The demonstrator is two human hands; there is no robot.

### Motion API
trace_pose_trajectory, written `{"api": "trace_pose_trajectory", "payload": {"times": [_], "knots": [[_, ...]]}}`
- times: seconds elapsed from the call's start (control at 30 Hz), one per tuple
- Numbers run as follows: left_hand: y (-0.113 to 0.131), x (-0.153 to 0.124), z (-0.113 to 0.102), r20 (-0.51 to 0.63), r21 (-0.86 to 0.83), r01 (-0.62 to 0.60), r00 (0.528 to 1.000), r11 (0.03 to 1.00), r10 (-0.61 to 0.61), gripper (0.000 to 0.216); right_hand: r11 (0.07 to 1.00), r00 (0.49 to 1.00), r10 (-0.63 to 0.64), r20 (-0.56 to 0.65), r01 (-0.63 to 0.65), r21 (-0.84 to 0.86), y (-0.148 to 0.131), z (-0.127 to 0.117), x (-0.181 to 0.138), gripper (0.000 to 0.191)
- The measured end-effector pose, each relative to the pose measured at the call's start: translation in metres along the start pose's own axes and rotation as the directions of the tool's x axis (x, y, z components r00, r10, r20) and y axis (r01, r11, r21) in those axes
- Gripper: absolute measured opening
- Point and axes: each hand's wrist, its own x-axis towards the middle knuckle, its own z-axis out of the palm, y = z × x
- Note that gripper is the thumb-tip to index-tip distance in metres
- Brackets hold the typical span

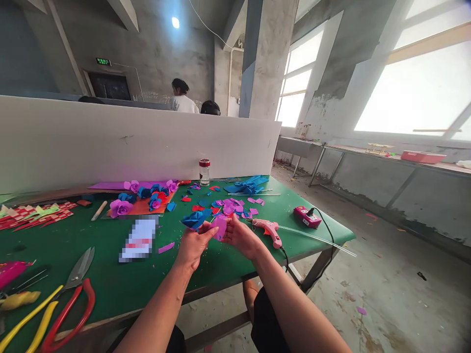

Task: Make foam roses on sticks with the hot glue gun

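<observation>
Over the green bench point(121, 284), my left hand point(195, 242) pinches a purple petal point(220, 228) between thumb and finger (I take that petal as the centre of the clock). My right hand point(243, 238) has its fingers at the petal's right edge; whether they close on it, I cannot tell. One blue paper flower point(195, 219) sits at ten o'clock, just beside the left fingers; its hold is not clearly visible. Done, in my judgement: the roses point(154, 202) grouped farther off at ten o'clock, which look complete. Outstanding: the purple petal, apparently unattached, and the loose petals point(237, 203) scattered between eleven and two. Glue gun point(270, 230) found unheld at three o'clock.
</observation>
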Motion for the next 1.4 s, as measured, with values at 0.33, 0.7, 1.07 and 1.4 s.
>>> {"api": "trace_pose_trajectory", "payload": {"times": [0.33, 0.7, 1.07, 1.4], "knots": [[0.007, 0.010, -0.021, -0.032, -0.018, -0.039, 0.999, 0.999, 0.038, 0.044, 0.957, 0.990, -0.138, -0.023, 0.127, -0.263, -0.008, 0.001, -0.004, 0.044], [0.005, 0.008, -0.019, 0.116, 0.273, -0.098, 0.991, 0.957, 0.068, 0.033, 0.895, 0.996, -0.056, 0.070, 0.081, -0.439, 0.009, -0.001, 0.002, 0.030], [-0.018, 0.026, -0.035, -0.011, 0.459, -0.191, 0.975, 0.868, 0.221, 0.029, 0.125, 0.949, -0.239, -0.205, -0.179, -0.976, -0.047, -0.036, 0.045, 0.020], [-0.022, 0.029, -0.038, -0.005, 0.513, -0.178, 0.978, 0.840, 0.210, 0.026, -0.266, 0.968, -0.163, -0.190, -0.229, -0.936, -0.093, -0.079, 0.125, 0.030]]}}
